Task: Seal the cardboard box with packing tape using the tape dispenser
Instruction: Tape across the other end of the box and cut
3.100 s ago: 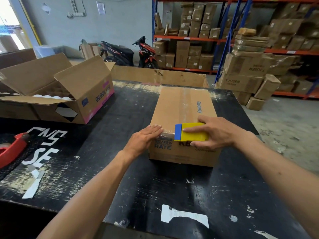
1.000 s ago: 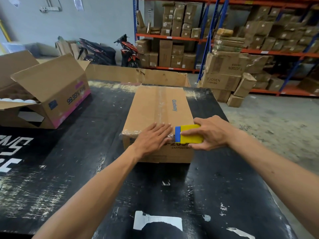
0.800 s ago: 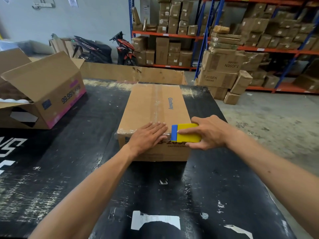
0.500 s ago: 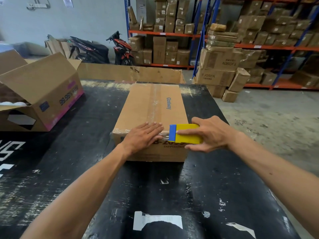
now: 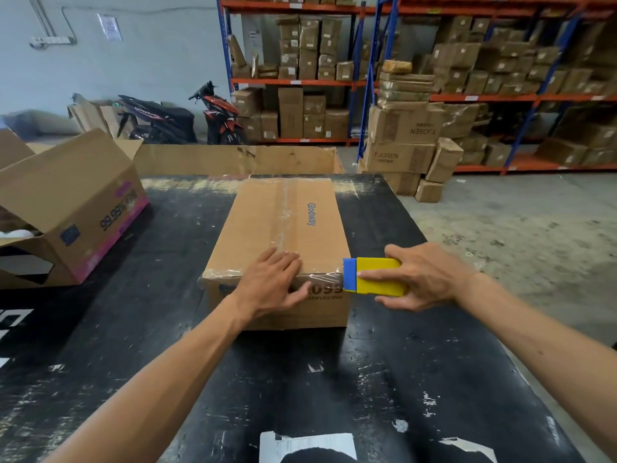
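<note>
While both bare forearms reach forward over the black scuffed bench [image 5: 384, 379], the lines below tell how each part stands.

Left hand: the left hand [image 5: 270, 284] lies palm down and spread flat on the near top edge of the closed brown cardboard box [image 5: 267, 225]; its fingers lap onto the top panel and the thumb hangs over the front face. It grips nothing.

Right hand: the right hand [image 5: 422, 277] is closed on the yellow tape dispenser with a blue front end [image 5: 374, 275], thumb along the near side, fingers curled over the far side, wrist level.

Dispenser: it sits just off the box's near right corner, blue end toward the box.

Tape: a clear shiny strip [image 5: 322, 278] runs from the blue end along the near top edge and passes under the left hand.

Hidden: the left hand covers part of the front-face print; only "099" and a smaller word show. The roll inside the dispenser cannot be seen.

Box: long, flaps shut, a clear taped seam down the middle of the top, blue "Glodway" lettering beside it; it stands at the bench's middle.

Nearby: an open cardboard carton with a pink stripe [image 5: 76, 208] stands well apart at the left, cut off by the frame edge.
</note>
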Demonstrator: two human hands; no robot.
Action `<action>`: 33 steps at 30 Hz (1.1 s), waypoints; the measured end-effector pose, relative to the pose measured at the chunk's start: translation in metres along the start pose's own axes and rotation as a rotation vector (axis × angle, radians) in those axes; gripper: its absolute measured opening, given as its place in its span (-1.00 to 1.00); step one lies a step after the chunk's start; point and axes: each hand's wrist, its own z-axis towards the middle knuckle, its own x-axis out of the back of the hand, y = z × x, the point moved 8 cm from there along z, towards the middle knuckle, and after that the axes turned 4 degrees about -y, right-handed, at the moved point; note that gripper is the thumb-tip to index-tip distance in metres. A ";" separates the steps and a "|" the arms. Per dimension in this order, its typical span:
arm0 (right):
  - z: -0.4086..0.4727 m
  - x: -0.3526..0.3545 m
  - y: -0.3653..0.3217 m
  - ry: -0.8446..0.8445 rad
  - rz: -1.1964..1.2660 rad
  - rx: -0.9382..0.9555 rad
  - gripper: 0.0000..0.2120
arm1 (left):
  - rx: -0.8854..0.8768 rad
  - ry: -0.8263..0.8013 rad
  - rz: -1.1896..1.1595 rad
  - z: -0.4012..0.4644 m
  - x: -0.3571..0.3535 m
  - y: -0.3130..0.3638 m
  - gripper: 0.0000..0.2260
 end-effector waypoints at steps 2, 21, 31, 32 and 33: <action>0.006 0.000 0.000 -0.007 -0.001 0.015 -0.49 | -0.003 -0.061 0.076 0.019 0.000 0.015 -0.40; -0.021 0.018 0.013 0.062 0.005 0.046 -0.47 | -0.104 -0.239 -0.094 0.019 -0.038 0.004 -0.32; 0.006 -0.010 0.000 -0.068 -0.133 0.055 -0.57 | -0.040 -0.238 -0.141 0.021 -0.033 0.006 -0.41; 0.010 -0.010 -0.003 -0.088 -0.159 0.051 -0.57 | -0.038 -0.230 -0.151 0.022 -0.032 0.005 -0.41; 0.013 -0.010 -0.006 -0.105 -0.193 0.045 -0.58 | -0.040 -0.216 -0.160 0.022 -0.031 0.005 -0.40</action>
